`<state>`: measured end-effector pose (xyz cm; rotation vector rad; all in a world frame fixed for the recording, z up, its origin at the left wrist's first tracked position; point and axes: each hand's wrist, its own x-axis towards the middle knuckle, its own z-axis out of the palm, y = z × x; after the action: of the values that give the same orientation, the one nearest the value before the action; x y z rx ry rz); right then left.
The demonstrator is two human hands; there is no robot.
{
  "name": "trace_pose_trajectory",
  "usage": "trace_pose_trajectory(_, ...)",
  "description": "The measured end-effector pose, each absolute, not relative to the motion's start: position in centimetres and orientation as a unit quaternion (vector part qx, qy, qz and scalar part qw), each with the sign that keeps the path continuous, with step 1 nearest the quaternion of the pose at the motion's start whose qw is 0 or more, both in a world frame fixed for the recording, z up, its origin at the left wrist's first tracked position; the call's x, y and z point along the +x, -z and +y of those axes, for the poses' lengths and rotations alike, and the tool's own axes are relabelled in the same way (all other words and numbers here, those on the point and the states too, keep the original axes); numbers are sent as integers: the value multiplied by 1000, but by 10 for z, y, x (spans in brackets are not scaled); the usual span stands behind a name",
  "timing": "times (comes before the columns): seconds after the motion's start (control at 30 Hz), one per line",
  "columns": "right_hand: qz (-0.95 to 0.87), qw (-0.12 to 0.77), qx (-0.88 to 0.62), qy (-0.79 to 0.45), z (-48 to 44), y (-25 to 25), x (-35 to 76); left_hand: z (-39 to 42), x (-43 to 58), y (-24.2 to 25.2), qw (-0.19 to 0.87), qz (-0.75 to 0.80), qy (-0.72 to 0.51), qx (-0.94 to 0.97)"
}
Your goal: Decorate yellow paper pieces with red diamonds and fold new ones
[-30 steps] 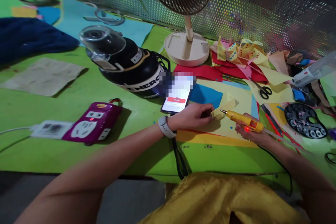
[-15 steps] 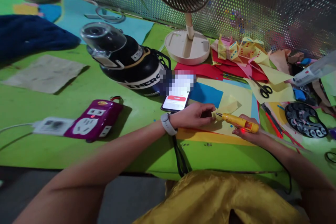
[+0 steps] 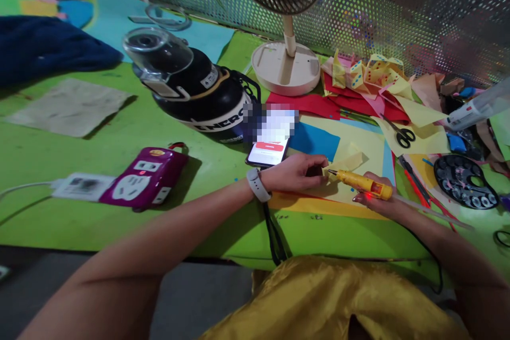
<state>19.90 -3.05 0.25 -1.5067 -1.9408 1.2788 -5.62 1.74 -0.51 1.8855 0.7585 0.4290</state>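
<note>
My right hand [image 3: 368,191] is closed around a yellow hot glue gun [image 3: 358,183], which has a small red light glowing and a clear glue stick [image 3: 434,212] poking out of its back end. The nozzle points left, at the near edge of a small folded piece of yellow paper [image 3: 347,161]. That edge is pinched by the fingers of my left hand [image 3: 305,172]. Whether the nozzle touches the paper I cannot tell. Beneath both hands lie larger sheets, a pale yellow sheet [image 3: 358,135] among them, with a blue paper piece [image 3: 314,139] on top.
A lit phone [image 3: 266,153] and a large black bottle [image 3: 211,101] are beside my left hand. Behind stands a fan [image 3: 285,69]. Scissors [image 3: 404,137], a black paint palette [image 3: 464,180] and paper scraps [image 3: 374,71] crowd the right. A purple power strip [image 3: 147,180] sits left.
The whole view has shifted slightly. Both hands keep nearly the same pose, with the glue gun's nozzle still at the folded paper's edge.
</note>
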Motion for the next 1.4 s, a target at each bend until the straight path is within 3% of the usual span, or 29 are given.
trace_pose_trajectory(1.4, -698, 155, -547, -435, -33, -8, 195, 17, -56, 6, 508, 317, -187, 779)
